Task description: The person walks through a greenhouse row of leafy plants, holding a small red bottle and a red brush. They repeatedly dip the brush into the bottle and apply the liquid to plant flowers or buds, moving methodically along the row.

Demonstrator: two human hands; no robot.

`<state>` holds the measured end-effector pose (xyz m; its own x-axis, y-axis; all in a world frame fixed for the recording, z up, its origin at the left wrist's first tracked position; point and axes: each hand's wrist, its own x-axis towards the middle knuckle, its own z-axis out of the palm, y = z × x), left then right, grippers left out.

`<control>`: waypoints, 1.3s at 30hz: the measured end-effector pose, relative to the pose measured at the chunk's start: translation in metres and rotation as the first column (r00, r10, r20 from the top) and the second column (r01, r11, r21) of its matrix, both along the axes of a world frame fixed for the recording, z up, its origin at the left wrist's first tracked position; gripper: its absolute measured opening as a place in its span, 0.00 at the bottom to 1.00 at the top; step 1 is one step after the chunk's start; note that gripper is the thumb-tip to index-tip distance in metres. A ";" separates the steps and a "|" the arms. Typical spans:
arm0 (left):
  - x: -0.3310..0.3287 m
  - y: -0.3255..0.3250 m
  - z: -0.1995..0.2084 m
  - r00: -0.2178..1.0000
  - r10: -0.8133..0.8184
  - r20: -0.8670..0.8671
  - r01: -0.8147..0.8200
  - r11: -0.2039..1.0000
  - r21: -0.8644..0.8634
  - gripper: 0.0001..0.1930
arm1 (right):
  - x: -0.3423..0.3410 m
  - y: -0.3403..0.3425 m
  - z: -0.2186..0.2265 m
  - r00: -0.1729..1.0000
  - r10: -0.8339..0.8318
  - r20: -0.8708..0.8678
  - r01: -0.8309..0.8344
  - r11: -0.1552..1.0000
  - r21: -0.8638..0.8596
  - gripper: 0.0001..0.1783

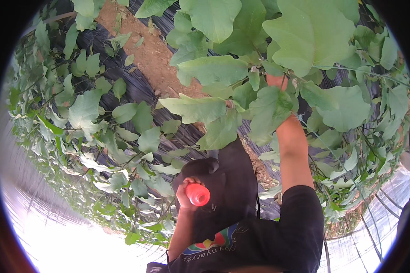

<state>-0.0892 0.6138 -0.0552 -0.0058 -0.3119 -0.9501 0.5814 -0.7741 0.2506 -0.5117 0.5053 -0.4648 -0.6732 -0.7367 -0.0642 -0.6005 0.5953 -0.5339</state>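
My left hand (182, 194) is closed around a small red plastic bottle (198, 194), held in front of my dark trousers. Its round mouth tilts up toward me. My right arm stretches forward into a broad-leaved plant (312, 34) that looks like eggplant. Only part of my right hand (277, 81) shows among the stems and leaves, and its fingers are mostly hidden. A thin brownish stem crosses in front of it. Just below, a large lobed leaf (271, 111) covers my wrist.
Dark plastic sheeting (141, 77) covers the ground, with a strip of bare brown soil (148, 50) running between. More leafy plants (84, 111) crowd the left side and the right. A thin green string (364, 70) crosses the foliage at upper right.
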 end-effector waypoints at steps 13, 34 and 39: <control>-0.003 0.025 0.014 0.987 0.010 -0.162 -0.035 0.988 -0.153 0.13 | -0.010 0.041 0.123 0.966 0.094 0.242 -0.133 0.980 0.149 0.18; 0.059 0.184 0.025 0.895 0.380 -0.232 -0.418 0.898 -0.140 0.12 | -0.011 0.127 0.342 0.939 -0.343 -0.013 0.344 0.939 0.027 0.29; 0.064 0.154 0.007 0.928 0.277 -0.250 -0.308 0.947 -0.093 0.12 | -0.016 0.124 0.320 0.751 -0.280 0.598 0.557 0.754 -0.348 0.31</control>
<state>-0.0248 0.7677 -0.0485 -0.1092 -0.4522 -0.8852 0.8306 -0.5307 0.1687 -0.5278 0.6292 -0.1452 -0.8937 -0.4052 -0.1925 0.0693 0.2993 -0.9516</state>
